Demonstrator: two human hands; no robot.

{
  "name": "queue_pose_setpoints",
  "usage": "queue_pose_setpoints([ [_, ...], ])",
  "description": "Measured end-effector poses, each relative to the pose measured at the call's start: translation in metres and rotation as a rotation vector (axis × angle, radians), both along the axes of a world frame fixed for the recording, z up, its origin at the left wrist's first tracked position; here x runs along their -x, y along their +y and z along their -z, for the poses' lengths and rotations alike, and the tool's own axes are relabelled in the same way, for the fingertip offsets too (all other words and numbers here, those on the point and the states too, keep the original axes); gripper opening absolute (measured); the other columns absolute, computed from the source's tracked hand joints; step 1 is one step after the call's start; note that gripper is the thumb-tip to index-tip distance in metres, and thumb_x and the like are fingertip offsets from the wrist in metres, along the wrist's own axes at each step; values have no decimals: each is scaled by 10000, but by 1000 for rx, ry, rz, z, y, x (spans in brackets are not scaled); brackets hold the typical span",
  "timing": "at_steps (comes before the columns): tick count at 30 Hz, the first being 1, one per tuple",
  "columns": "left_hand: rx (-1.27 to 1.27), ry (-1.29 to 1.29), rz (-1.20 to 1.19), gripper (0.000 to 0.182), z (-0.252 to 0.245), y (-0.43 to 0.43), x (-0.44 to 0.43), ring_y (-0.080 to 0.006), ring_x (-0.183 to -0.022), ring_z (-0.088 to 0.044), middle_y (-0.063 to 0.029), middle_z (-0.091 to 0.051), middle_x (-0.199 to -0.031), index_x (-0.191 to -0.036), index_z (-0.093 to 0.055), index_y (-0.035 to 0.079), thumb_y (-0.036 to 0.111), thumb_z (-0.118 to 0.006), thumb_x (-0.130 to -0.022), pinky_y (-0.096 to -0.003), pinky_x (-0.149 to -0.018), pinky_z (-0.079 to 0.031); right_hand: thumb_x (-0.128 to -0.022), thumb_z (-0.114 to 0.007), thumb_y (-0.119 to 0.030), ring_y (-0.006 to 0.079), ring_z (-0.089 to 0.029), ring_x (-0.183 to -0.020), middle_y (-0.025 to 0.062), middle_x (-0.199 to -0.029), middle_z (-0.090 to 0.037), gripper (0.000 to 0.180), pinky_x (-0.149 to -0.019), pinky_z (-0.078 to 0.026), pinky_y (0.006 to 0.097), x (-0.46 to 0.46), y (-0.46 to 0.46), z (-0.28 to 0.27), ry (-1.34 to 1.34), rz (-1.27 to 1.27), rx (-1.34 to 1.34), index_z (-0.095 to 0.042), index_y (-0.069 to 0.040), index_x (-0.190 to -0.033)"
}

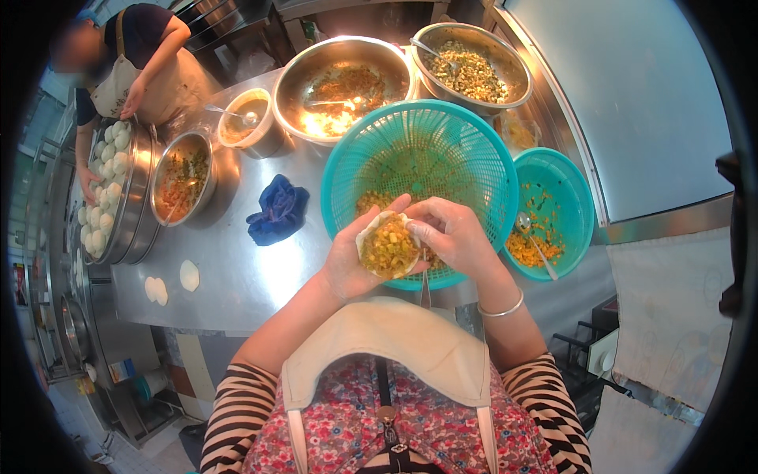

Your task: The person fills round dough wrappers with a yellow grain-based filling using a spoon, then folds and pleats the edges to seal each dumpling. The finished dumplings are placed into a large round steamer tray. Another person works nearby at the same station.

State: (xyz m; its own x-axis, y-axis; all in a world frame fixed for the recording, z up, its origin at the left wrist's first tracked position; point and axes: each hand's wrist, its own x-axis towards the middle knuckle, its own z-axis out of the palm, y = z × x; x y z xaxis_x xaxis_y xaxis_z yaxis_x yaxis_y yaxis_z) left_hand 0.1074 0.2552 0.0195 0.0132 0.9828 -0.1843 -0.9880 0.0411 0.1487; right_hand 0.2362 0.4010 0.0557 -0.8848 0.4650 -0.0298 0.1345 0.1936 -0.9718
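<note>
A round dough wrapper heaped with chopped yellow-green filling rests in my left hand. The fingers and thumb of my right hand pinch the wrapper's right edge. Both hands are held over the near side of a turquoise plastic colander, where more chopped filling lies at the bottom. A spoon handle sticks out over the colander's near rim, partly hidden by my hands. Flat dough rounds lie to the left on the steel table.
Steel bowls of filling stand at the back, beside a plastic tub. A smaller steel bowl and blue cloth lie left. At right is a turquoise basin. A co-worker handles buns in a steamer.
</note>
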Motion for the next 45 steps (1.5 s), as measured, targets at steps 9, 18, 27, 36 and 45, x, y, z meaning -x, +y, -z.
queue_pose_setpoints([
  [9, 122, 89, -7, 513, 3, -5, 4, -286, -1250, -578, -137, -573, -1361, -1394, -462, 57, 441, -356, -1070, -520, -1076, -454, -864, -712, -24, 124, -563, -660, 66, -817, -603, 99, -616, -485, 291, 0, -6, 9, 65, 48, -190, -626, 14, -897],
  [18, 197, 207, -15, 531, -4, -7, 5, -285, -1254, -579, -137, -570, -1375, -1396, -463, 47, 451, -337, -1075, -526, -1053, -472, -852, -729, -24, 144, -563, -655, 73, -827, -587, 130, -626, -487, 292, 3, -11, 10, 41, 127, -11, -645, 11, -945],
  [27, 164, 195, 29, 545, 0, -8, 8, -314, -1235, -589, -138, -576, -1368, -1403, -460, 52, 466, -342, -1069, -538, -1027, -488, -853, -741, -27, 64, -500, -668, 3, -853, -581, 248, -617, -450, 222, 5, -2, 22, 257, -44, -427, -689, -11, -1094],
  [36, 122, 197, 69, 545, -3, -9, 11, -311, -1218, -595, -140, -573, -1352, -1401, -458, 39, 457, -347, -1068, -558, -1007, -492, -844, -737, -35, 119, -535, -700, 48, -858, -574, 216, -665, -475, 263, 2, -2, 5, 45, -30, -122, -707, 10, -1053],
  [45, 137, 174, 112, 545, -5, -12, 16, -305, -1226, -588, -152, -572, -1342, -1397, -458, 32, 456, -372, -1064, -563, -1013, -489, -836, -721, -10, 167, -567, -710, 74, -824, -570, 100, -644, -473, 303, 4, -7, 13, 108, 0, -169, -646, 18, -896],
])
